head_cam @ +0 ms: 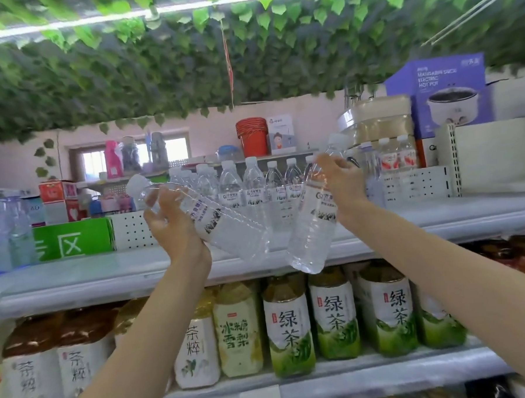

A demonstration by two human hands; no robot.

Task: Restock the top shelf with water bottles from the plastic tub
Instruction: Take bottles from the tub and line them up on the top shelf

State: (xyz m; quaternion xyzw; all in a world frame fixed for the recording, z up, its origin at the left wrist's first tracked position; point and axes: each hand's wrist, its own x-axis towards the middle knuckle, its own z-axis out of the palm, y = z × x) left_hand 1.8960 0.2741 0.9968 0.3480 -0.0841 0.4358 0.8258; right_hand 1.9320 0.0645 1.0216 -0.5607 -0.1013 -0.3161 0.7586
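Note:
My left hand (171, 219) grips a clear water bottle (223, 228) that lies tilted, white cap up to the left and base down to the right. My right hand (342, 179) holds a second clear water bottle (313, 226) by its upper part, hanging almost upright with its base below the shelf edge. Both bottles hover in front of the top shelf (438, 217). A row of matching water bottles (254, 184) stands on that shelf behind my hands. The plastic tub is out of view.
A green box (71, 239) and a perforated white divider (132, 230) sit left on the top shelf; another divider (421, 184) stands to the right. Tea bottles (289, 325) fill the shelf below. Fake ivy (187, 59) hangs overhead. A hot pot box (444, 98) stands high right.

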